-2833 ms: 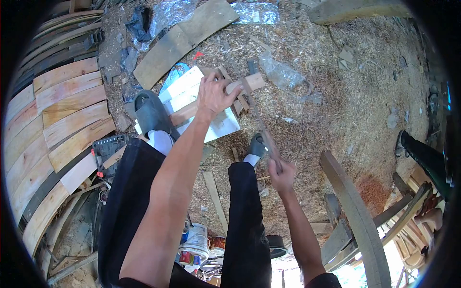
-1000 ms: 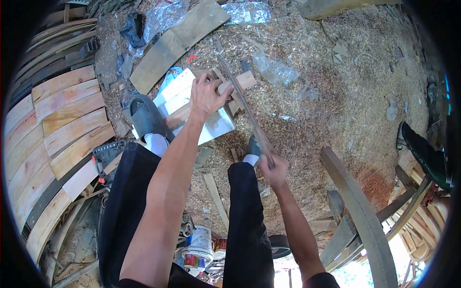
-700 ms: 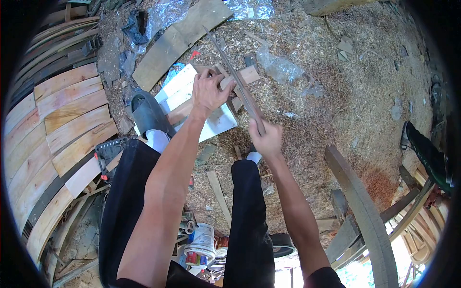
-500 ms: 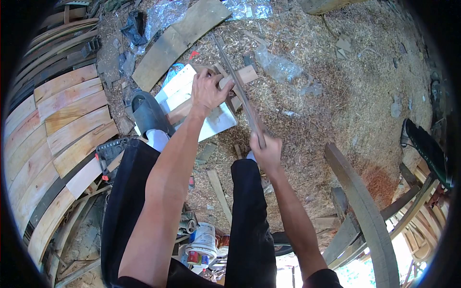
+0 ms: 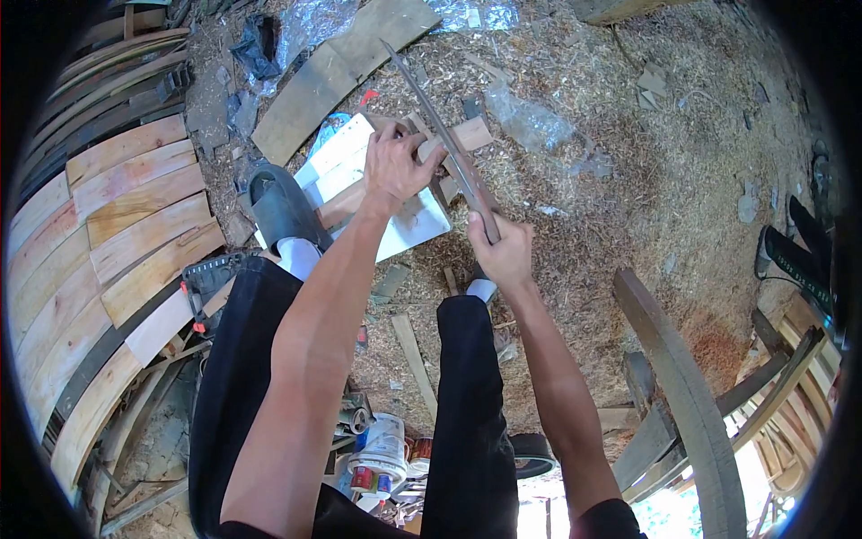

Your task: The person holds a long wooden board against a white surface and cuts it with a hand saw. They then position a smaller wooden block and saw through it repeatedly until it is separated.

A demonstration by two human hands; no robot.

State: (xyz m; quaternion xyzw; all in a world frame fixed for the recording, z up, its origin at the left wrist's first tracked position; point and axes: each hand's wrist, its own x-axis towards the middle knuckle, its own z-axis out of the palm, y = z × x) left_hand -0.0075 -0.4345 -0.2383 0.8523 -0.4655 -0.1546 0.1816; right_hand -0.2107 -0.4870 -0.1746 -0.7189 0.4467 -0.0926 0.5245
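A long, thin saw point(image 5: 437, 123) slants from the upper middle down to my right hand point(image 5: 503, 253), whose fingers are wrapped round its lower end. Its blade crosses a light wooden piece point(image 5: 471, 134) near that piece's right end. My left hand point(image 5: 398, 166) presses down on the wood just left of the blade, its fingers curled over it. Under the wood is a white board point(image 5: 416, 226) on the ground. My left foot, in a dark slipper point(image 5: 285, 208), rests against the wood's lower left part.
Curved planks point(image 5: 148, 220) are stacked at the left. A long flat board point(image 5: 305, 99) lies beyond the white board. Shavings and plastic scraps cover the ground. At the right stands a curved beam point(image 5: 678, 368); buckets point(image 5: 382, 445) are near my legs. A person's dark trouser leg point(image 5: 795, 260) shows far right.
My right hand has moved up slightly and the saw has slid up and away along its length. My left hand stays on the wood. The view has shifted a little.
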